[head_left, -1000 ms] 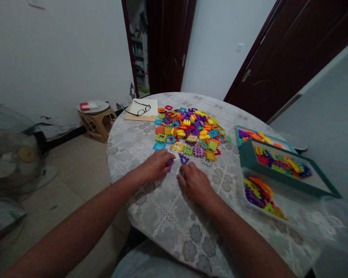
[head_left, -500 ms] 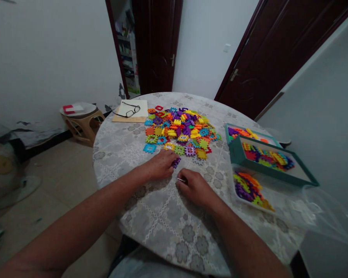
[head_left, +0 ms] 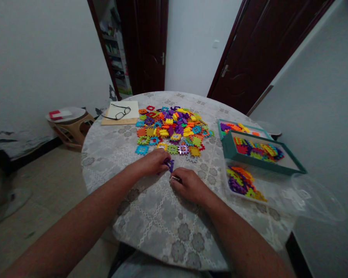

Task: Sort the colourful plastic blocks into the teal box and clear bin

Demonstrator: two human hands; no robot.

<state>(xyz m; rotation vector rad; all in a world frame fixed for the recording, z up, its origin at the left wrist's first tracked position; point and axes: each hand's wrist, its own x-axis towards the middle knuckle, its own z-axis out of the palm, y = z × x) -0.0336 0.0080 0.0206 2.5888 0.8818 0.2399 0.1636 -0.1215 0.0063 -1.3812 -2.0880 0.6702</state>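
Note:
My left hand point(head_left: 154, 161) is closed on a purple toothed plastic building piece point(head_left: 170, 165), just in front of the pile. Close to its right, my right hand point(head_left: 189, 184) is closed in a pinch around a small whitish piece point(head_left: 175, 178), mostly hidden by the fingers. The two hands are a short gap apart. Beyond them lies a heap of colourful interlocking building pieces point(head_left: 174, 129). Along its near edge lie a blue square piece point(head_left: 142, 150), a green one point(head_left: 172, 149), a lilac one point(head_left: 183, 150) and a yellow one point(head_left: 195, 151).
Glasses point(head_left: 120, 115) lie on paper over a board point(head_left: 118, 121) at the back left. On the right stand a green box point(head_left: 258, 164) and a clear plastic tub point(head_left: 274, 191), both holding pieces. A stool point(head_left: 75, 131) is left of the round table point(head_left: 150, 227).
The purple piece is tilted up and shows more beside my left hand. My right hand keeps its pinch. The whole view has shifted, so the table sits a little farther left.

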